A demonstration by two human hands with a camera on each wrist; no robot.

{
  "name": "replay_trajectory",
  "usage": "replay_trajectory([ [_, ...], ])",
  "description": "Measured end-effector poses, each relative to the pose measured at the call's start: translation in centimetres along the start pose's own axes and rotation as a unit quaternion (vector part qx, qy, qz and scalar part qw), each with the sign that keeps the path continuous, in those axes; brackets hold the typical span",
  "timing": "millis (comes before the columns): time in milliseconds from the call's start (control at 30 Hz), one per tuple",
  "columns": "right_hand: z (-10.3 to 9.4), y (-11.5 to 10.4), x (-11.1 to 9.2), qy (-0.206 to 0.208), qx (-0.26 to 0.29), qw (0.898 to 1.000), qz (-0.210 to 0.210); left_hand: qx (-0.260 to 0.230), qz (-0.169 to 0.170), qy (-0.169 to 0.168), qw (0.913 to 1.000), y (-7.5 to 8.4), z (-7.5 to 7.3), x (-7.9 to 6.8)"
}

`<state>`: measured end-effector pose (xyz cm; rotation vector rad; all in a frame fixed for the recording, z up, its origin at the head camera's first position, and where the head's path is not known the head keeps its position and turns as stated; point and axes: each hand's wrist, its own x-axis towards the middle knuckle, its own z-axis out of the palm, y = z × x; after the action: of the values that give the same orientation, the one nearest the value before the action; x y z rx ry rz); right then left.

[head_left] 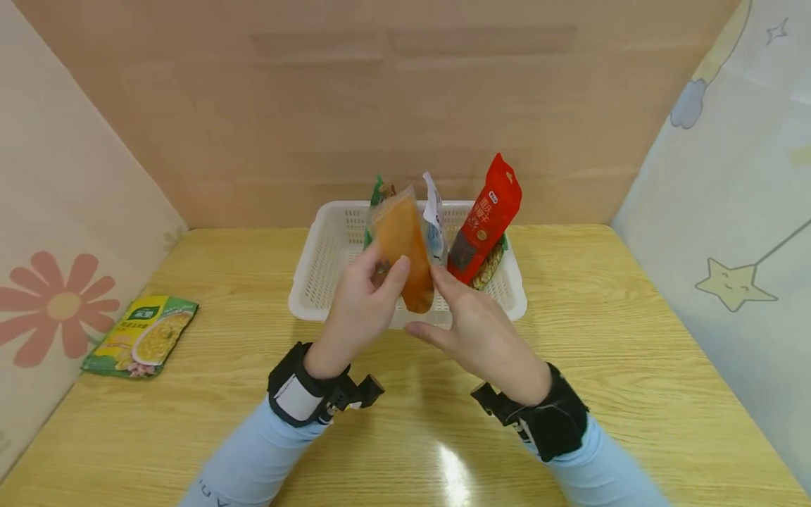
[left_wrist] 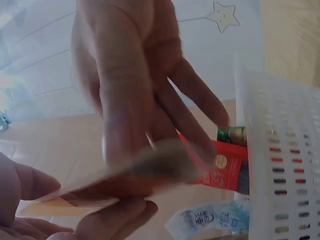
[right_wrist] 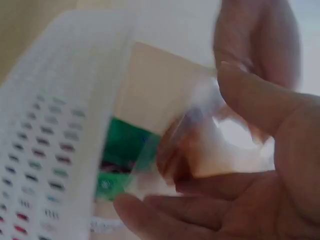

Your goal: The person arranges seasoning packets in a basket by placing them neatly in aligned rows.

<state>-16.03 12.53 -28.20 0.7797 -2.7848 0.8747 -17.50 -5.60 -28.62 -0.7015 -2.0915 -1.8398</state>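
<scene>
Above the front of a white plastic basket (head_left: 300, 296), my left hand (head_left: 355, 303) pinches a clear packet of orange-brown food (head_left: 405, 246), with the thumb on its near face. The packet is tilted and blurs in both wrist views. My right hand (head_left: 488, 331) is at the packet's lower right side, thumb apart from fairly straight fingers; the fingers (right_wrist: 215, 210) lie along or very near the packet. In the basket, a red pouch (head_left: 484, 222) leans to the right, a white and blue packet (head_left: 434, 222) stands in the middle, and a green packet (head_left: 378, 193) is partly hidden behind the orange one.
A yellow and green food pouch (head_left: 142, 336) lies flat on the wooden table (head_left: 602, 338) at the left. Another patterned packet (head_left: 491, 266) shows low at the basket's right end. A brown wall (head_left: 253, 120) rises behind the basket, with patterned panels on both sides.
</scene>
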Motion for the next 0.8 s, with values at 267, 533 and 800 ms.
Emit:
replay_trajectory([
  [267, 1.2, -0.1, 0.1, 0.045, 0.022, 0.998, -0.047, -0.057, -0.023, -0.085, 0.9945, 1.3, -0.2, -0.5],
  [533, 0.5, 0.6, 0.5, 0.029, 0.085, 0.995, -0.032, 0.111, -0.004, 0.021, 0.9936, 1.8, -3.0, -0.2],
  [800, 1.9, 1.1, 1.0, 0.150, -0.144, 0.969, -0.130, -0.081, -0.145, -0.036, 0.9855, 2.8, -5.2, 0.0],
])
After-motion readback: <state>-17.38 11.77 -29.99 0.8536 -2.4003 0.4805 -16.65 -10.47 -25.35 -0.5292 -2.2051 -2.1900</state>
